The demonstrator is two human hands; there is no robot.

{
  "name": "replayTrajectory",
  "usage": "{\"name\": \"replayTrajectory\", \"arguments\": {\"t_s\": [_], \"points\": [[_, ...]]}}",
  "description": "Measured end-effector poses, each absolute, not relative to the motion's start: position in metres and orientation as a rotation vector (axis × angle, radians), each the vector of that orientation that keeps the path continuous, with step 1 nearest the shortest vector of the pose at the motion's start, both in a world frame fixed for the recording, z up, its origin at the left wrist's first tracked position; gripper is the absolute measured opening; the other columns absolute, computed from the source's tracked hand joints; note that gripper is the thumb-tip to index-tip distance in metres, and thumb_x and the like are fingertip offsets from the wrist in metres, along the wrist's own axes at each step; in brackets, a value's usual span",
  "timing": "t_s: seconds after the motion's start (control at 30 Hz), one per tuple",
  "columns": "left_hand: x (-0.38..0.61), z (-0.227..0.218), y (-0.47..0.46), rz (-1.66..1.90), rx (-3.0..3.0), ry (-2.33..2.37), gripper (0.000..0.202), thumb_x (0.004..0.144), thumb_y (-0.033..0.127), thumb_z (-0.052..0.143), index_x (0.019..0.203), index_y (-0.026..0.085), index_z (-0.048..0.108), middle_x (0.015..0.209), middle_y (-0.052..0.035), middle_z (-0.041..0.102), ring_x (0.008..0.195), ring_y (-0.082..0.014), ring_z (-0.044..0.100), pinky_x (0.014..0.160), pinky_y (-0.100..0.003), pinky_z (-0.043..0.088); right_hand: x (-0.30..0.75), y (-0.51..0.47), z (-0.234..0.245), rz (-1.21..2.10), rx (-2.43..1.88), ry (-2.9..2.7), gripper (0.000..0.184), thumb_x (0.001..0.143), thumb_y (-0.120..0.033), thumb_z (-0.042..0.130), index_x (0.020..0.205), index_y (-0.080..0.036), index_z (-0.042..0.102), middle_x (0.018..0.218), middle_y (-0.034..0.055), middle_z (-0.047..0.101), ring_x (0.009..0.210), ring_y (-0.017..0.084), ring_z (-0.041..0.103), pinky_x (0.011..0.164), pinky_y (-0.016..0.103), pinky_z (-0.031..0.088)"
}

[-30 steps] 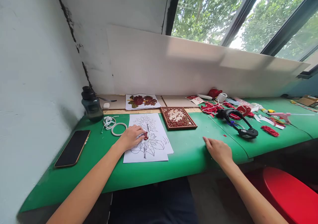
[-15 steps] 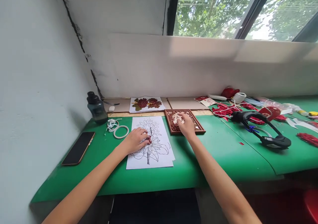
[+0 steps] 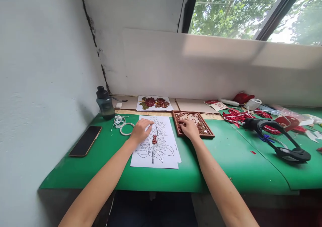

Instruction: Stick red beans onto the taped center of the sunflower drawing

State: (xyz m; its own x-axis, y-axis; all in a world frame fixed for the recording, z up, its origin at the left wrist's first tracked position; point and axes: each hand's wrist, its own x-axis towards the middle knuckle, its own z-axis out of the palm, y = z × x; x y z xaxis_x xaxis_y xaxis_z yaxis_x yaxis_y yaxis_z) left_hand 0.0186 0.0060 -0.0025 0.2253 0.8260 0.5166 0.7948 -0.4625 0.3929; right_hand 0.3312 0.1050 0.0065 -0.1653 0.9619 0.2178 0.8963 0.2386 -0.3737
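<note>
A white sheet printed with a line drawing of large flowers lies on the green table. In the lower flower's centre sits a small cluster of reddish-brown beans. My left hand is over the sheet's left side, fingers stretched towards the upper flower and thumb apart, with nothing visible in it. To the right, a brown wooden tray holds many loose reddish-brown beans. Inside its left part, my right hand has its fingertips bent together among the beans; what they pinch is too small to make out.
A phone, white rings and a dark bottle are at left. Behind the sheet lies a finished-looking bean picture. Right of the tray are red scraps, cables and a black headset. A wall borders the left side.
My left hand has moved up and away from the lower flower, uncovering the bean cluster. My right hand has shifted to the tray's left side and its fingers have closed in. The camera view has shifted left.
</note>
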Motion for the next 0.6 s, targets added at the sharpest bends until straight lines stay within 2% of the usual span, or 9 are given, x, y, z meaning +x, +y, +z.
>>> {"name": "replayTrajectory", "arguments": {"t_s": [0.23, 0.4, 0.5, 0.6], "points": [[0.015, -0.005, -0.001, 1.154, 2.301, 1.625, 0.034, 0.103, 0.040, 0.063, 0.130, 0.019, 0.063, 0.134, -0.0112, 0.064, 0.114, -0.0228, 0.066, 0.098, -0.045, 0.059, 0.330, 0.107, 0.006, 0.338, -1.851, -1.926, 0.035, 0.102, -0.039, 0.065, 0.131, -0.019, 0.065, 0.133, 0.0105, 0.066, 0.112, 0.023, 0.068, 0.096, 0.045, 0.059], [0.015, -0.004, 0.000, 1.169, 2.256, 1.625, 0.035, 0.103, 0.040, 0.063, 0.131, 0.018, 0.063, 0.133, -0.0111, 0.064, 0.113, -0.0228, 0.066, 0.097, -0.045, 0.060, 0.330, 0.104, 0.007, 0.363, -1.762, -1.815, 0.035, 0.101, -0.039, 0.066, 0.129, -0.018, 0.065, 0.126, 0.0096, 0.068, 0.109, 0.023, 0.068, 0.095, 0.046, 0.059], [0.012, -0.003, 0.000, 1.177, 2.240, 1.627, 0.034, 0.103, 0.039, 0.063, 0.130, 0.019, 0.064, 0.133, -0.0111, 0.064, 0.114, -0.0226, 0.066, 0.098, -0.045, 0.059, 0.332, 0.102, 0.008, 0.328, -1.638, -1.714, 0.031, 0.102, -0.031, 0.056, 0.127, -0.017, 0.068, 0.118, 0.0125, 0.071, 0.111, 0.028, 0.066, 0.102, 0.051, 0.051], [0.014, -0.003, 0.000, 1.166, 2.237, 1.603, 0.033, 0.103, 0.039, 0.063, 0.129, 0.019, 0.064, 0.134, -0.0111, 0.064, 0.115, -0.0229, 0.066, 0.100, -0.045, 0.059, 0.325, 0.097, 0.013, 0.314, -1.487, -1.614, 0.041, 0.099, -0.027, 0.047, 0.135, -0.016, 0.063, 0.126, 0.0172, 0.068, 0.126, 0.033, 0.056, 0.113, 0.056, 0.038]]}}
